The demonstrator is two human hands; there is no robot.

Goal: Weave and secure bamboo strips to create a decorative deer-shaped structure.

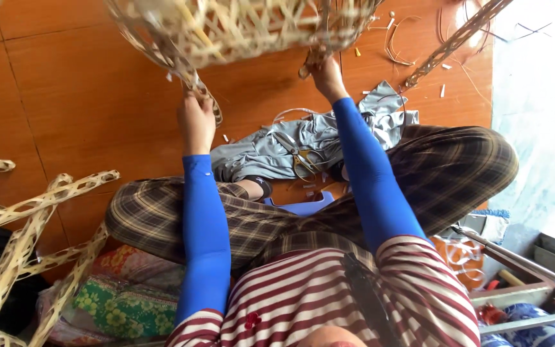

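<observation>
Head view: one woven basket (239,26), top centre of the frame, looks largely formed, with loose strips left at its rim. Left hand (195,122) grips a hanging strip (202,90); right hand (326,76) pinches the rim. One pair of scissors (297,157) lies mid-frame on one grey cloth (354,125).

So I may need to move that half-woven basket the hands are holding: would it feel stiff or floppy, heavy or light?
The woven basket is probably light for its size, since its open lattice of thin pale strips is mostly gaps. It likely flexes somewhat: loose strip ends dangle at the left hand. The right hand grips only the rim, suggesting little weight.
</observation>
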